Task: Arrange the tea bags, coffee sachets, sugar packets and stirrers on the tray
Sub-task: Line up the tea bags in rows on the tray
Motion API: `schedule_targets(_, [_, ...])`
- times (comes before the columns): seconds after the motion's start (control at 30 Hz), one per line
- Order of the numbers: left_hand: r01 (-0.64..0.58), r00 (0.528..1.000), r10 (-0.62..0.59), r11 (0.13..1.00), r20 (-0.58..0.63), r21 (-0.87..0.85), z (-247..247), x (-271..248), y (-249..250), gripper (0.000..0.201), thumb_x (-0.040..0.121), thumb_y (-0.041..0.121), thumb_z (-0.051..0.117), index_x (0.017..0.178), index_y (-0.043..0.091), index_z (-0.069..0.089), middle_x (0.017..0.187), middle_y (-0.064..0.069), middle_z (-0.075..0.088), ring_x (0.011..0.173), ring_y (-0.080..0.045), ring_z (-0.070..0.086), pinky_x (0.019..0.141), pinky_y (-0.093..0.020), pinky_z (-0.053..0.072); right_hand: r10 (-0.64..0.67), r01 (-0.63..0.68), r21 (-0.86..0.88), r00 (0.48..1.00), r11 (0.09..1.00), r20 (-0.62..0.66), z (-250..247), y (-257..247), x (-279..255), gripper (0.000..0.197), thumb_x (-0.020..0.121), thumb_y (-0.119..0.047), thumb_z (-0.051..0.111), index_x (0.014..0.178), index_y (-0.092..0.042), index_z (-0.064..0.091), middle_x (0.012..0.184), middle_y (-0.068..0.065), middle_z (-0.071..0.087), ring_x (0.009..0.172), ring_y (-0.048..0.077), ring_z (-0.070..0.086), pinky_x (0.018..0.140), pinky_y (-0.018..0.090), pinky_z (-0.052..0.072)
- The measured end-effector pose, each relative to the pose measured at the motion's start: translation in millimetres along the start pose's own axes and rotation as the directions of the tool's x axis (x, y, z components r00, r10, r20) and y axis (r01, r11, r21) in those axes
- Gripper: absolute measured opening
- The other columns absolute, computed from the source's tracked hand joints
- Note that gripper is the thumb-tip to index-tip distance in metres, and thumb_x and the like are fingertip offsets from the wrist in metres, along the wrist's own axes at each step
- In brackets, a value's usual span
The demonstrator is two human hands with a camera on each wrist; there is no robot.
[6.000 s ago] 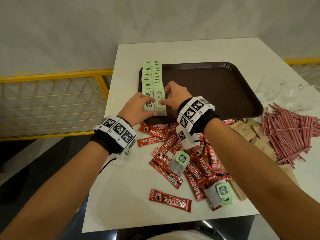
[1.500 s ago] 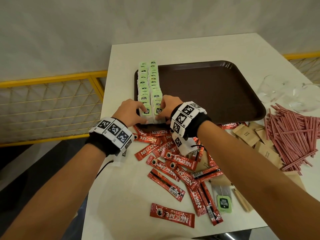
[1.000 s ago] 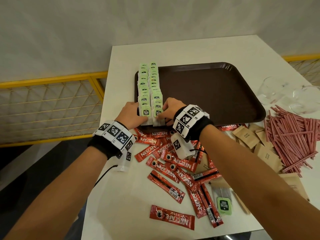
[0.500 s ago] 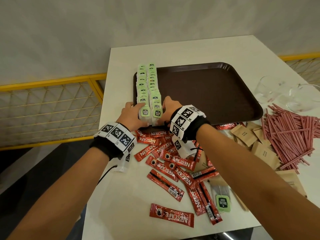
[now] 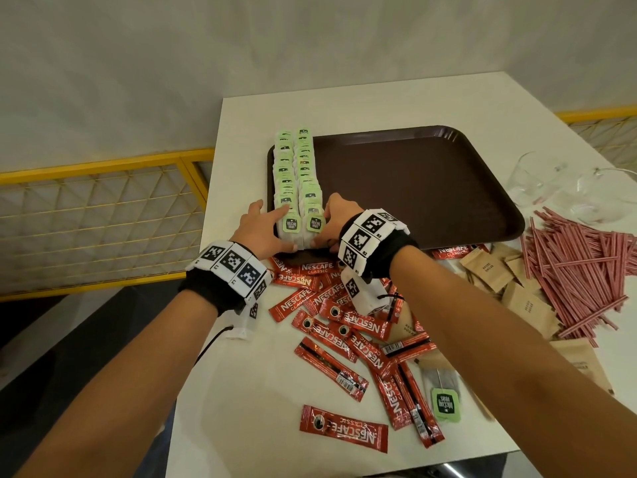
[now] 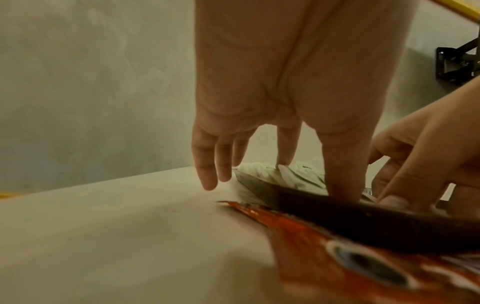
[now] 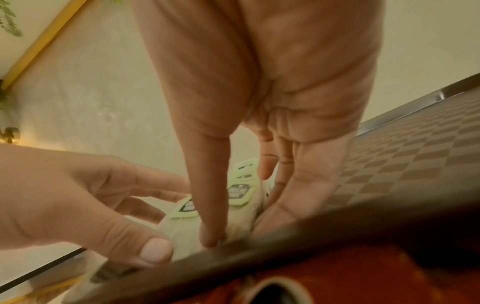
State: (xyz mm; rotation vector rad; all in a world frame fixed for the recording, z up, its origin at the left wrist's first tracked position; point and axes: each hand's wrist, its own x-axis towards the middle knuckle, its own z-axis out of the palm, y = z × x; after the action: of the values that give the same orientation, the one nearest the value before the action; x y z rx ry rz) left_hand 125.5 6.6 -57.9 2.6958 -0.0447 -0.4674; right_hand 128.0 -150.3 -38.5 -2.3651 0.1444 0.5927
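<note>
At near-left corner of tray [image 5: 431,188]: both hands bracket tea bags [image 5: 296,174]. Left hand [image 5: 259,232]: fingers straight, index lying on left row, thumb pressing near end; nothing grasped. Right hand [image 5: 336,223]: fingers flat against right row's outer side, thumb on near end; no clench. Tea bags: two parallel rows along tray's left edge, long axis near-to-far, green tags up. Coffee sachets [image 5: 358,327] on table [image 5: 241,391], just before tray.

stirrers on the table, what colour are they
Pinkish red stirrers, clearest in the head view.
</note>
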Motion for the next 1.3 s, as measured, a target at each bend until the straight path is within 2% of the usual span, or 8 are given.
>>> schedule_targets(0.3, [-0.070,0.990,0.067,0.997,-0.122,-0.028,-7,-18,18,0.074,0.084,0.036,0.065,0.146,0.027,0.027,0.153,-0.012,0.013,0.140,-0.031,0.012,0.112,-0.045,0.020,-0.055,0.054,-0.010,0.992,0.999,-0.115,-15,7,-11,0.064,0.076,-0.034,0.075,0.122,-0.008,0.039,0.108,0.007,0.054,0.089,0.019,0.053,0.076,0.032,0.047])
schedule_targets(0.47, [-0.356,0.925,0.344,0.933,-0.163,-0.052,0,-57,63,0.051,0.085,0.033,0.064,0.133,0.022,0.048,0.133,-0.007,0.041,0.128,-0.022,0.034,0.104,-0.032,0.032,-0.051,0.043,-0.048,0.979,0.998,-0.198,-38,26,-46,0.039,0.082,-0.037,0.068,0.110,-0.015,0.052,0.096,-0.001,0.052,0.084,0.014,0.053,0.067,0.026,0.047])
schedule_targets(0.53, [-0.521,0.853,0.521,0.853,-0.006,-0.042,6,-82,82,0.042,0.085,0.034,0.065,0.124,0.020,0.055,0.119,-0.002,0.051,0.113,-0.015,0.049,0.088,-0.020,0.038,-0.014,0.004,-0.044,0.975,0.999,-0.223,-50,45,-63,0.030,0.084,-0.035,0.066,0.106,-0.016,0.057,0.095,-0.002,0.054,0.084,0.014,0.054,0.064,0.023,0.045])
schedule_targets(0.63, [-0.714,0.670,0.698,0.699,0.253,-0.038,26,-116,104,0.032,0.085,0.036,0.065,0.111,0.017,0.063,0.100,0.006,0.056,0.091,-0.008,0.053,0.079,-0.022,0.044,0.086,-0.095,-0.016,0.956,0.995,-0.279,-67,86,-87,0.015,0.085,-0.032,0.066,0.084,-0.019,0.059,0.093,0.002,0.063,0.080,0.015,0.060,0.064,0.025,0.049])
schedule_targets(0.8, [-0.816,0.504,0.730,0.578,0.462,-0.023,73,-145,128,0.036,0.086,0.036,0.062,0.115,0.013,0.060,0.101,0.003,0.053,0.088,-0.007,0.047,0.071,-0.018,0.040,0.256,-0.264,0.022,0.909,0.964,-0.329,-75,134,-122,0.009,0.086,-0.021,0.066,0.078,-0.016,0.066,0.091,0.008,0.064,0.094,0.025,0.064,0.083,0.034,0.053])
schedule_targets(0.9, [-0.823,0.528,0.652,0.552,0.544,0.138,98,-152,139,0.048,0.081,0.046,0.065,0.113,0.011,0.058,0.111,-0.005,0.054,0.100,-0.018,0.051,0.082,-0.033,0.048,0.272,-0.305,-0.031,0.888,0.952,-0.371,-66,146,-124,0.018,0.086,-0.016,0.061,0.099,-0.007,0.070,0.101,0.013,0.067,0.096,0.027,0.063,0.081,0.030,0.051])
schedule_targets(1.1, [-0.795,0.594,0.592,0.537,0.545,0.282,115,-155,149,0.068,0.068,0.054,0.073,0.118,0.015,0.051,0.118,-0.002,0.050,0.102,-0.021,0.051,0.086,-0.038,0.049,0.183,-0.280,-0.218,0.907,0.935,-0.381,-53,149,-113,0.021,0.084,-0.020,0.060,0.100,-0.011,0.071,0.103,0.009,0.070,0.094,0.026,0.065,0.086,0.034,0.053])
schedule_targets(1.3, [-0.740,0.651,0.546,0.610,0.527,0.283,114,-155,159,0.045,0.078,0.036,0.068,0.113,0.011,0.052,0.116,-0.005,0.051,0.100,-0.022,0.053,0.082,-0.036,0.051,0.032,-0.181,-0.467,0.951,0.865,-0.309,-53,157,-106,0.028,0.092,-0.021,0.050,0.116,-0.016,0.064,0.120,0.009,0.059,0.110,0.025,0.055,0.085,0.031,0.044])
